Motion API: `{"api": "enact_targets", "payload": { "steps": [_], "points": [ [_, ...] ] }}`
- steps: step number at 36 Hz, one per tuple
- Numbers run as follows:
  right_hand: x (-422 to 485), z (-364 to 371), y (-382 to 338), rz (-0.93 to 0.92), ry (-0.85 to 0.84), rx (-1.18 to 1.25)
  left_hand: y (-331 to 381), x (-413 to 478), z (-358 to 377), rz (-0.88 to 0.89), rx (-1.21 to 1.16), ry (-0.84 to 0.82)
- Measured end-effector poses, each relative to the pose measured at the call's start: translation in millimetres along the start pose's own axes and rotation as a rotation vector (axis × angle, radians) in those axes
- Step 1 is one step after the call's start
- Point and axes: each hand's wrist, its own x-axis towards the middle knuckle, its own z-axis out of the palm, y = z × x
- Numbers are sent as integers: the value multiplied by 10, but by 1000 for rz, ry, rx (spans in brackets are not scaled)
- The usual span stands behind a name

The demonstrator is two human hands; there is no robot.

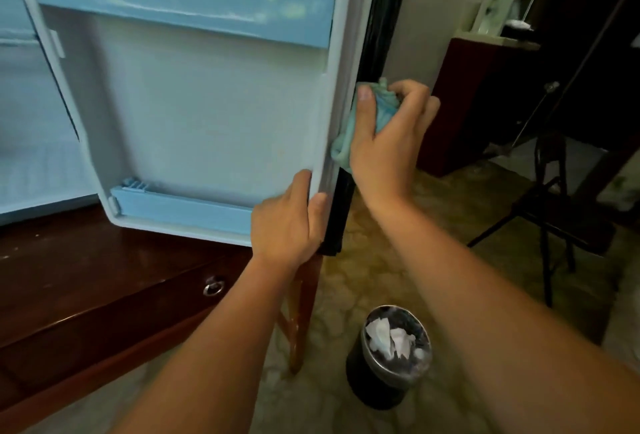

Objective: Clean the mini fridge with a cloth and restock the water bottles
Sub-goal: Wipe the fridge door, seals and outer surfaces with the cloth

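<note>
The mini fridge door [207,115] stands swung open, its pale inner liner facing me, with a blue upper shelf [194,8] and a blue lower rail [180,207]. My left hand [287,222] grips the door's lower outer edge. My right hand [388,136] presses a crumpled light-green cloth [346,143] against the door's outer edge and black seal [346,191]. Part of the fridge interior [31,156] shows at far left. No water bottles are in view.
The fridge sits on a dark wooden desk [86,278] with a ring-pull drawer [213,286]. A black bin [394,357] holding crumpled tissues stands on the floor below my arms. A black folding chair [554,219] and a dark cabinet [485,94] are at right.
</note>
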Motion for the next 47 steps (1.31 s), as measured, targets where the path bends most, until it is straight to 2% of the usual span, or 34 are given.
{"api": "enact_targets", "payload": {
  "steps": [9,14,20,27,33,37,43,47],
  "points": [
    [-840,-242,315,65,-228,-79,8,-131,-39,10,-5,91],
    [-668,-213,197,25,-184,-59,-2,-143,-32,5,-27,101],
    [-229,-66,-9,-30,-38,20,-57,-121,-44,22,-44,117],
    [-838,-68,371,51,-133,-88,-49,-92,40,-34,-55,84],
    [-1162,-168,586,44,-205,-174,-25,-66,39,-63,-40,79],
    [-916,-142,491,-32,-198,-151,-24,-75,28,-63,-53,75],
    [-76,-12,70,-64,-50,-47,-62,-90,73,-22,-19,90],
    [-52,8,-9,-47,-20,-30,-64,-84,55,-16,-14,94]
  ]
}}
